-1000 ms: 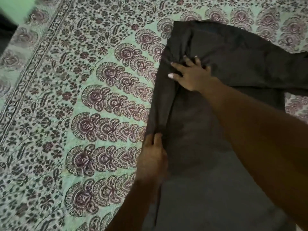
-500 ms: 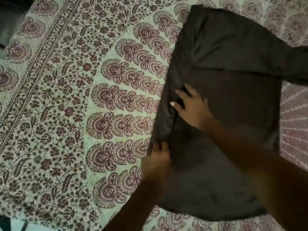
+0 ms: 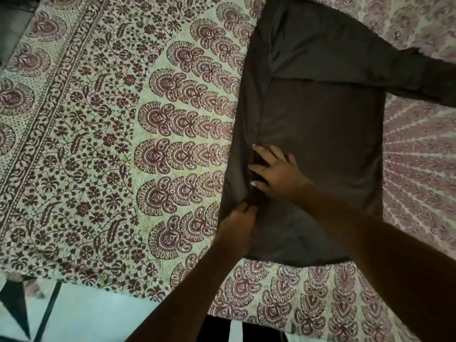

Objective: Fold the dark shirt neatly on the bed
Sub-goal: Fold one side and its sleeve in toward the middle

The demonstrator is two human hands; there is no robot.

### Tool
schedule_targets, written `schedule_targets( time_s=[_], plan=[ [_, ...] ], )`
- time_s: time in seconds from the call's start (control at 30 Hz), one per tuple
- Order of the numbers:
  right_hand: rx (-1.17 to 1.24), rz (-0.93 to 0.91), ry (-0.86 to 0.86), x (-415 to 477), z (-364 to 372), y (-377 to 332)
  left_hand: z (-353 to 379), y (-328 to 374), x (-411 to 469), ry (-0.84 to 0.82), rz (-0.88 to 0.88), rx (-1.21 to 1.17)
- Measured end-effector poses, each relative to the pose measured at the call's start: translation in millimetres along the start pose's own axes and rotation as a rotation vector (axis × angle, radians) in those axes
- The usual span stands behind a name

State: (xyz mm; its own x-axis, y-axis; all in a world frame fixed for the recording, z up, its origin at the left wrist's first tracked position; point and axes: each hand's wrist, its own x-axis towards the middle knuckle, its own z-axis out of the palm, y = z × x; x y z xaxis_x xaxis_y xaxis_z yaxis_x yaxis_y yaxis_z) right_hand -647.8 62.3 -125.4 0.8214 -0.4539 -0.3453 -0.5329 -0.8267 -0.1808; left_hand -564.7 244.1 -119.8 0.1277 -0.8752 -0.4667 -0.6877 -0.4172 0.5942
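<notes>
**Dark shirt flat on bed, one side turned in, both hands at the fold**

Nearest the viewer, a strip of pale floor (image 3: pixel 81 319) with dark triangular markings shows below the bed's edge. The bed (image 3: pixel 118 154) is covered by a printed bedspread (image 3: pixel 172 124): pale green ground, maroon paisley rows and a floral border.

Two bare forearms reach in from the lower right. The left hand (image 3: pixel 237 224) is the nearer one. It sits at the shirt's left margin, close to the hem. Its fingers (image 3: pixel 246 208) are bent and drawn together, tips down on the edge of the turned-in flap. Whether cloth is nipped between them cannot be told.

Just beyond it, the right hand (image 3: pixel 277 172) lies palm down on the shirt body. Its fingers (image 3: pixel 265 152) are spread apart and straight, tips touching the same flap edge. It presses and grips nothing.

The dark shirt (image 3: pixel 325 134) lies flat on the right half of the bed, hem toward the viewer, shoulders away. Its left side is folded inward as a long narrow flap (image 3: pixel 249 114), running from hem to shoulder. The hem lies straight, parallel to the bed's near edge.

Farther off, one sleeve (image 3: pixel 417 77) extends unfolded to the right and leaves the frame. A crosswise crease runs across the chest below it.
</notes>
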Motion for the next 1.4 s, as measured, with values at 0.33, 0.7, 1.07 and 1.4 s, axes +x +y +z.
schedule_targets(
  time_s=[0.33, 0.7, 1.07, 1.4],
  plan=[
    [0.625, 0.424, 0.044, -6, 21, -30, 12, -2, -11, 0.433, 0.013, -0.148],
    [0.818, 0.61, 0.133, -19, 15, -43, 1, -26, -4, 0.205, -0.204, 0.177],
    [-0.028, -0.384, 0.225, -7, 39, -12, 11, -32, -13, 0.194, -0.199, 0.232],
    [-0.32, -0.472, 0.081, 73, -10, 61, -21, -25, 13, 0.11, -0.24, 0.362]
  ],
)
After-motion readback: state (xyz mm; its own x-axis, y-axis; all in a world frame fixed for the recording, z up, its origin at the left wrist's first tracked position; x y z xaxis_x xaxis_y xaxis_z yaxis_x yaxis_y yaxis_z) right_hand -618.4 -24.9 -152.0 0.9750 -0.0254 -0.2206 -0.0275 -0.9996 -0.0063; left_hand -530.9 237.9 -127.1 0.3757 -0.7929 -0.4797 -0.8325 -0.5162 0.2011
